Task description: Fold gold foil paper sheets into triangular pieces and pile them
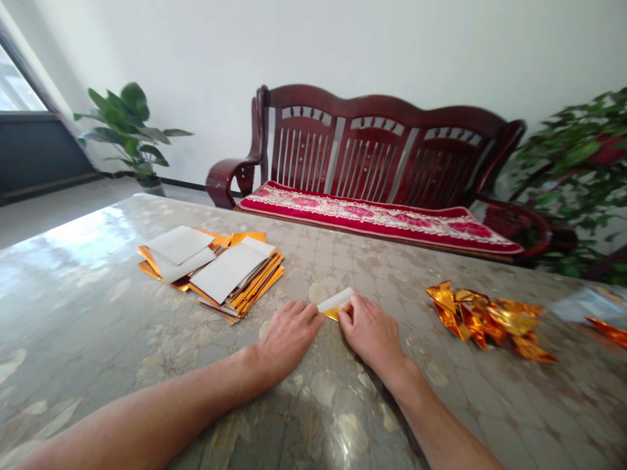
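A small sheet (336, 301), white on its upper face and gold along its near edge, lies on the tabletop (98, 313) just below the middle of the frame, between the two hands. The right hand (369, 333) has its grip closed on the sheet's right end, thumb and fingertips pinched together over the gold edge. The left hand (289, 336) lies knuckles up with its fingers curled in, its grip closed onto the sheet's near left end; its thumb is hidden under the hand. Both forearms come in from the bottom of the frame and rest low over the marble-patterned surface. To the left of centre, near the left hand but apart from it, sits a loose stack of sheets (215, 267), some white side up, with gold edges fanned out. To the right, well apart from the right hand, lies a pile of folded gold pieces (484, 320), and one more gold scrap (607, 329) touches the right edge of the frame. Bare tabletop lies open around and in front of the hands. Past the far edge stands a dark wooden bench (372, 150) with a red cushion (377, 219), with a potted plant (127, 127) at upper left and leafy branches (582, 176) at right.
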`<state>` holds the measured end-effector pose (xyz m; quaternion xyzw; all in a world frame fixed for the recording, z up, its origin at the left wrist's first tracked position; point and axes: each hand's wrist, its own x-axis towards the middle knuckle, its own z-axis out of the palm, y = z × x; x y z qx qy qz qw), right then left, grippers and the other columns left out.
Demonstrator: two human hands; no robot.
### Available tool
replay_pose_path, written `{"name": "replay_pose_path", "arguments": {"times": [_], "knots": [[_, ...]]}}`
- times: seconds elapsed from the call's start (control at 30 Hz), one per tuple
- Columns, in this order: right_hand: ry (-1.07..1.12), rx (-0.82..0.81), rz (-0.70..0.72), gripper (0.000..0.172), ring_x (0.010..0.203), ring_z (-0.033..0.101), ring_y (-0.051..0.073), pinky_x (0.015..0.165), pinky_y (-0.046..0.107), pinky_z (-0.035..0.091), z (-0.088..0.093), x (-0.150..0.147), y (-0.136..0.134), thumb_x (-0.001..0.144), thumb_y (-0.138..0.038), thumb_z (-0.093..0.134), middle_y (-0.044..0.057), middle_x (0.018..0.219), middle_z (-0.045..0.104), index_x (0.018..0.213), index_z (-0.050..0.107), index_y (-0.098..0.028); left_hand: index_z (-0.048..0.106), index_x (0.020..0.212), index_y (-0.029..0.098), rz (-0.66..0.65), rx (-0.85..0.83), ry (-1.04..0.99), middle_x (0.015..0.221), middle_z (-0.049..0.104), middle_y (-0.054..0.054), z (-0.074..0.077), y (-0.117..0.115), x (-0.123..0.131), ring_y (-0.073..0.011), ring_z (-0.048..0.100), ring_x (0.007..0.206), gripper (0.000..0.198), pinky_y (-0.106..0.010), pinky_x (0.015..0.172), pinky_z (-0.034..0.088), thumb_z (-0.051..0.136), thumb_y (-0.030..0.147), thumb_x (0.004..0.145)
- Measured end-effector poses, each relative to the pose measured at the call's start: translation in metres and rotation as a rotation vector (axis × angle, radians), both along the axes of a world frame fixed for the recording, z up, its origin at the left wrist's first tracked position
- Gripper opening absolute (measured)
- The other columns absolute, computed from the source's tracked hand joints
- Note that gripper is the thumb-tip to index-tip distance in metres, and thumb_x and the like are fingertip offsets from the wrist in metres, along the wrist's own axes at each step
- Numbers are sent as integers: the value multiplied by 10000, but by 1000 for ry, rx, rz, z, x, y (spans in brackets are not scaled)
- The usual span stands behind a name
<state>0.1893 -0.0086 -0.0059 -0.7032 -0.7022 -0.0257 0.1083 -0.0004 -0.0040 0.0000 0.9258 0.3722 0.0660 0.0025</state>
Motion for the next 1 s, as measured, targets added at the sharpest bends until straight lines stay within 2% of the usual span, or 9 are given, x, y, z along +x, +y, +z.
{"name": "replay_pose_path", "arguments": {"times": [0.17, 0.33, 0.43, 0.57, 0.8, 0.9, 1.0], "knots": [[-13, 25, 51, 98, 839, 598, 174, 643, 288, 302, -1, 0, 0, 906, -281, 528, -1, 857, 663, 823, 538, -230, 600, 1130, 187, 8, 0, -34, 1063, 627, -64, -1, 0, -3, -218, 566, 1007, 208, -369, 906, 462, 498, 196, 949], [7, 38, 167, 110, 838, 576, 176, 695, 289, 331, 1, 3, -4, 926, -264, 513, 13, 872, 655, 828, 539, -223, 578, 1158, 197, -113, 34, -162, 1176, 604, -65, -2, 5, 1, -205, 527, 1110, 230, -352, 972, 434, 443, 203, 973], [18, 37, 207, 108, 831, 565, 179, 699, 294, 330, 2, 4, -5, 924, -270, 529, 15, 880, 654, 826, 541, -223, 583, 1109, 184, -157, -14, -152, 1083, 623, -50, -4, 8, 7, -188, 551, 1051, 210, -323, 952, 448, 430, 177, 965], [9, 42, 212, 116, 836, 561, 186, 700, 297, 324, 0, 5, -4, 925, -281, 538, 15, 877, 650, 825, 533, -221, 584, 1065, 178, -178, 0, -91, 1031, 618, -49, -5, 8, 11, -195, 560, 1000, 186, -333, 928, 462, 433, 181, 958], [72, 45, 246, 147, 826, 561, 171, 707, 278, 328, -3, 11, -2, 944, -235, 460, 15, 853, 639, 815, 528, -218, 579, 941, 184, -187, 42, -41, 948, 600, -45, -4, 2, 12, -203, 540, 875, 138, -336, 782, 478, 444, 204, 962], [171, 37, 201, 128, 832, 568, 159, 708, 262, 345, -5, 15, 0, 920, -221, 462, 9, 861, 628, 816, 536, -218, 572, 935, 187, -206, 27, -39, 931, 596, -34, -6, 2, 12, -183, 544, 839, 133, -310, 736, 461, 446, 205, 974], [268, 26, 136, 105, 844, 577, 150, 719, 251, 369, -6, 18, 3, 894, -201, 464, 9, 915, 617, 854, 559, -218, 571, 913, 196, -166, 6, -59, 901, 596, -17, -7, 6, 13, -165, 549, 812, 164, -289, 699, 439, 434, 243, 990]]}}
